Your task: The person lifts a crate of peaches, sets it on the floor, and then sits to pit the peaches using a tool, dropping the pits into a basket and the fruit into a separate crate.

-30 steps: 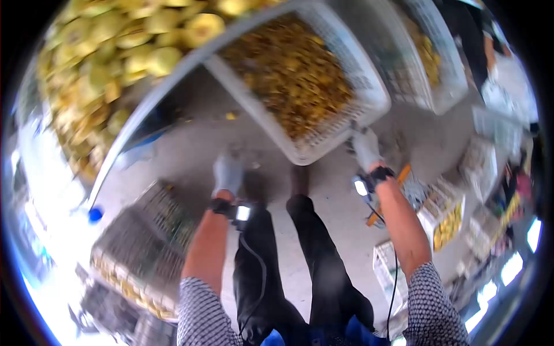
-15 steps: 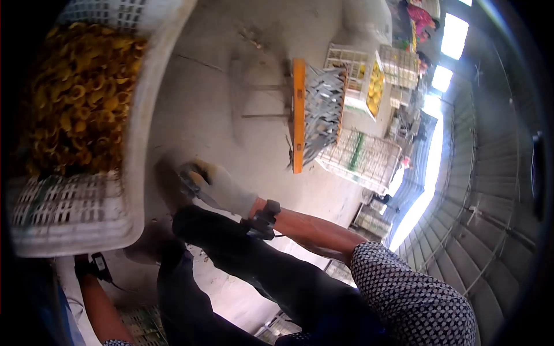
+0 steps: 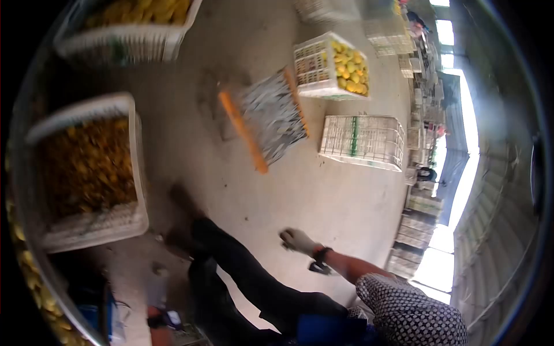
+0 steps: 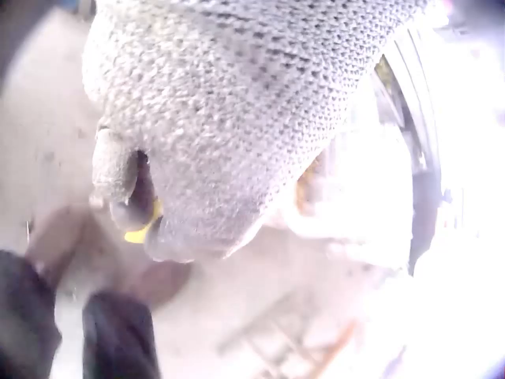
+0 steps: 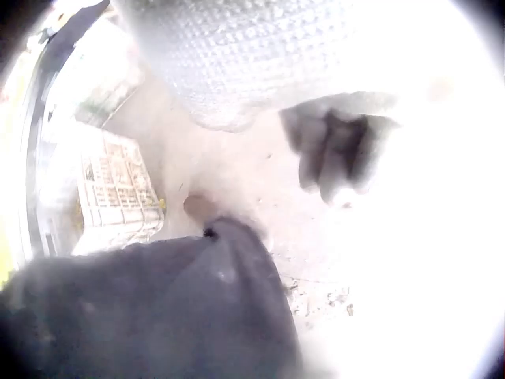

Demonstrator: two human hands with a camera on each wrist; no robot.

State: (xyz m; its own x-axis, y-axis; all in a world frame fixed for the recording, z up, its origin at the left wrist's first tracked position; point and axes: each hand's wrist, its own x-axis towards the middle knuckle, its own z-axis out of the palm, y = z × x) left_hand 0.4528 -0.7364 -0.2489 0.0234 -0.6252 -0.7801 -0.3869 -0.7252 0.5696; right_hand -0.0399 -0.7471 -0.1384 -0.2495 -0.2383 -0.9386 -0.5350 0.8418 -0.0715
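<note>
My left hand (image 3: 157,288), in a pale knitted glove, hangs low beside my legs and is blurred in the head view. In the left wrist view its thumb and fingers pinch a small yellow piece (image 4: 144,233), mostly hidden by the glove. The gloved right hand (image 3: 297,239) hangs out to the side above the floor, its fingers loosely curled. Nothing shows in it. Its dark fingertips (image 5: 335,158) stand out in the overexposed right wrist view. Left of my feet sits a white plastic crate (image 3: 141,173) full of brownish-yellow peels (image 3: 86,167).
A folding stool (image 3: 274,115) with orange bars and a grey woven seat stands ahead. Beyond it are a crate of yellow fruit (image 3: 349,69) and a white crate on its side (image 3: 363,141). Another filled crate (image 3: 121,46) stands top left. Heaped yellow fruit (image 3: 46,300) edges the lower left.
The view has swung right, away from the heaped fruit and toward the stool and wall. My right hand has moved away from the peel crate and out to the side.
</note>
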